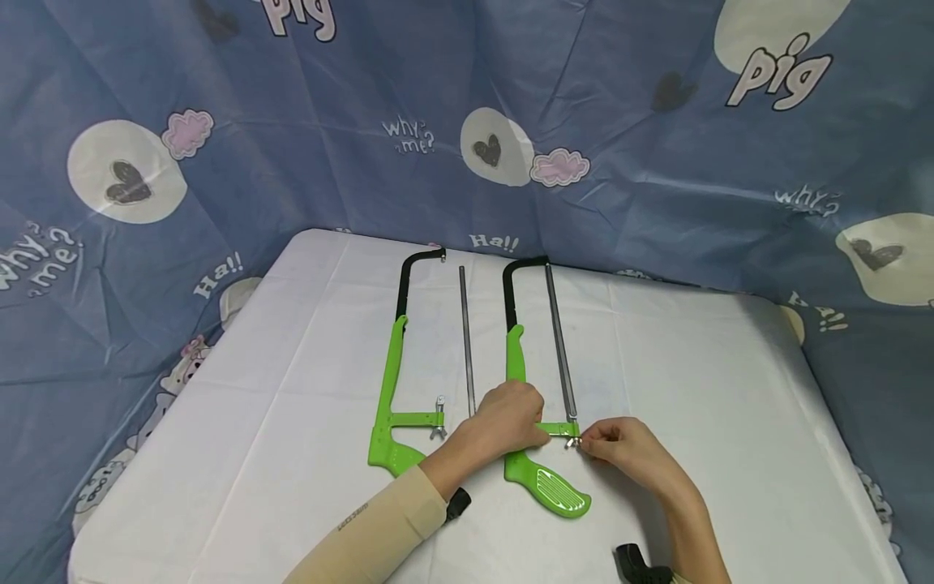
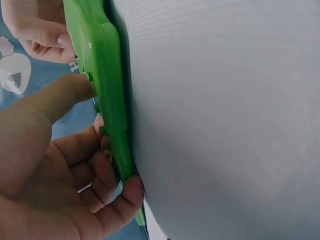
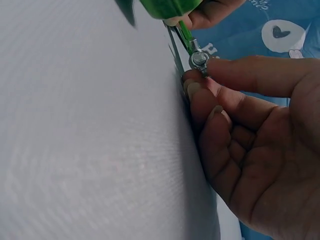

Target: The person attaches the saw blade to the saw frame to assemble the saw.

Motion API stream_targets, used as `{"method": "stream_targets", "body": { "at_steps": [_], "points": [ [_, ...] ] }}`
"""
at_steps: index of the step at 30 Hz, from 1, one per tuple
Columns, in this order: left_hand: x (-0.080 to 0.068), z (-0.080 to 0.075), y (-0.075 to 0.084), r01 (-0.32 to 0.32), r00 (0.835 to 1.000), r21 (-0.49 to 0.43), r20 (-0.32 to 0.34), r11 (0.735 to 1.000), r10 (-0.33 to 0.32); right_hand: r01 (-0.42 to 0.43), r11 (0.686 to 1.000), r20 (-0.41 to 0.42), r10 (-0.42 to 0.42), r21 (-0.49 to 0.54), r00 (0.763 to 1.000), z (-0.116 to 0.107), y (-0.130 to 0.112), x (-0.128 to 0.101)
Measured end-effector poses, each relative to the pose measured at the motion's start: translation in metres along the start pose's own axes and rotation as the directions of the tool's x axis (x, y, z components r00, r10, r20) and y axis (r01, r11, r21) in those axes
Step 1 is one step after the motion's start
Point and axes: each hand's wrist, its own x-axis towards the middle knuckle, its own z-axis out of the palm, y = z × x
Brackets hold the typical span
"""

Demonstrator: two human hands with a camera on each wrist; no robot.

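Note:
A hacksaw with a green handle and frame (image 1: 560,488) and a black front arm lies flat on the white table. Its grey blade (image 1: 560,341) spans from the black arm's tip down to the green crossbar. My left hand (image 1: 508,418) grips the green frame beside the crossbar; in the left wrist view its thumb and fingers curl about the frame (image 2: 107,75). At the crossbar's end sits a silver wing nut (image 3: 199,59), which my right hand (image 1: 629,451) pinches between thumb and fingertips.
Left of my left hand lies a second green hacksaw (image 1: 390,365) with no blade mounted and its own wing nut (image 1: 438,433). A loose grey blade (image 1: 466,332) lies between the two saws. Blue printed cloth (image 1: 350,162) hangs behind the white table (image 1: 306,349).

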Motion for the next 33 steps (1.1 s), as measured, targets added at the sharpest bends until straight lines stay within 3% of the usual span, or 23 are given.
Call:
{"method": "stream_targets", "body": {
  "at_steps": [9, 26, 33],
  "points": [
    [-0.0004, -0.0006, 0.0001, 0.001, 1.0, -0.015, -0.004, 1.0, -0.001, -0.006, 0.999, -0.008, 0.006, 0.047, 1.0, 0.0007, 0.0006, 0.0002],
    [0.0005, -0.0007, -0.0002, 0.005, 1.0, -0.004, -0.002, 1.0, -0.005, -0.009, 0.998, -0.012, 0.008, -0.067, 1.0, 0.0024, -0.0049, -0.0006],
    [-0.0002, -0.0008, -0.0008, -0.013, 1.0, -0.01, -0.009, 1.0, 0.013, 0.046, 0.999, 0.023, -0.046, -0.009, 0.999, -0.0013, -0.0004, 0.0005]
  ]
}}
